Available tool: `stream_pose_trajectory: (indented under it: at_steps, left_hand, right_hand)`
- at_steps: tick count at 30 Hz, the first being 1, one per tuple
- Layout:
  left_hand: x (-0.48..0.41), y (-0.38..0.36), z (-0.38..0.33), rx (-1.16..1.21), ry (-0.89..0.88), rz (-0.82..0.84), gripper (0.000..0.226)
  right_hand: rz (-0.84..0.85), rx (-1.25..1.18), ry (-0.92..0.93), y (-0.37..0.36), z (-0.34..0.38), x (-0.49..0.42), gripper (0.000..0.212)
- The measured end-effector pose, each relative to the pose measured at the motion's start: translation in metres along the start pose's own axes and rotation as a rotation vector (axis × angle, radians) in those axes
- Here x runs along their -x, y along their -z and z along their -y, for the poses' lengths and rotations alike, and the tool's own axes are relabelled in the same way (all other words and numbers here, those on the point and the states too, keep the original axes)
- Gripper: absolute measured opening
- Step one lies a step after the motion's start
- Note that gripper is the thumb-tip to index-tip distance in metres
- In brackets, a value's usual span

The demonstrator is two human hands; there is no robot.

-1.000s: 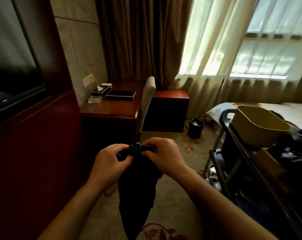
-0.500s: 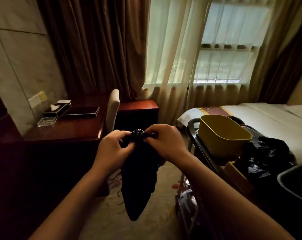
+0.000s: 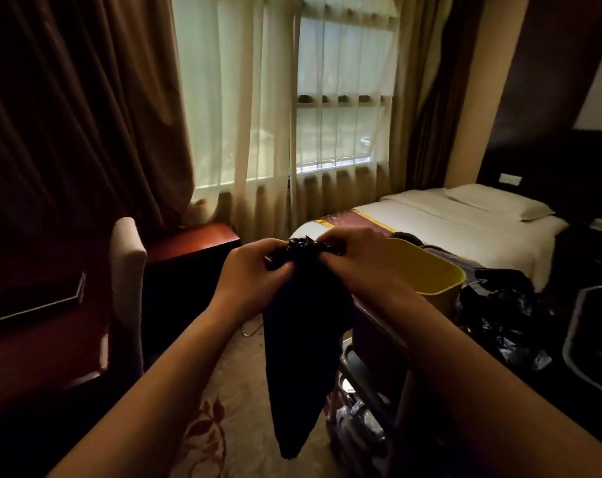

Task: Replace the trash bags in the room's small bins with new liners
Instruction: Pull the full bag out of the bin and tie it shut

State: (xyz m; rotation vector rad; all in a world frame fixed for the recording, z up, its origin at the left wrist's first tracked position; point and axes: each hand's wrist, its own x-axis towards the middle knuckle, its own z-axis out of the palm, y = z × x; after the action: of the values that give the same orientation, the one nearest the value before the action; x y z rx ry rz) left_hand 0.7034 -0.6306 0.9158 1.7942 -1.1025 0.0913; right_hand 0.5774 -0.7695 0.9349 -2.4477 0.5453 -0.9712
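left hand (image 3: 249, 274) + right hand (image 3: 356, 258) | pinch black bag (image 3: 303, 343) | top bunched

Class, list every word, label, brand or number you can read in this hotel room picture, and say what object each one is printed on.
None can be read. The black bag held by both hands, the yellow tub and the wall plate by the bed show no legible print.

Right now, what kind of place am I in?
Most likely a hotel guest room being serviced: a made bed with a decorative runner, heavy curtains over sheers, and a cart carrying a yellow tub. Both hands grip a black bag.
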Motion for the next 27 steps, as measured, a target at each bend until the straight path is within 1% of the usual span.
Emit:
stream_pose_trajectory:
  at_steps: [4,12,16,22,25,27]
  left_hand:
    - [-0.054,-0.009,0.001,0.022,-0.107,0.064,0.025]
    - [-0.173,-0.037,-0.039,0.092,-0.343,0.064,0.023]
    - [-0.234,-0.060,-0.062,0.158,-0.412,0.054,0.024]
    - [-0.302,-0.098,-0.098,0.231,-0.547,0.024,0.017]
    - [-0.331,-0.122,-0.109,0.272,-0.560,0.019,0.018]
    - [-0.349,-0.138,-0.113,0.274,-0.572,0.027,0.024]
  right_hand:
    - [-0.102,0.040,-0.062,0.011,-0.006,-0.033,0.017]
    - [-0.295,0.075,-0.043,0.065,-0.026,-0.114,0.020]
    - [-0.390,0.135,-0.014,0.096,-0.047,-0.162,0.021]
    - [-0.511,0.237,0.078,0.137,-0.077,-0.218,0.023]
    - [-0.547,0.291,0.064,0.154,-0.096,-0.240,0.023]
    - [-0.575,0.300,0.040,0.163,-0.109,-0.250,0.020]
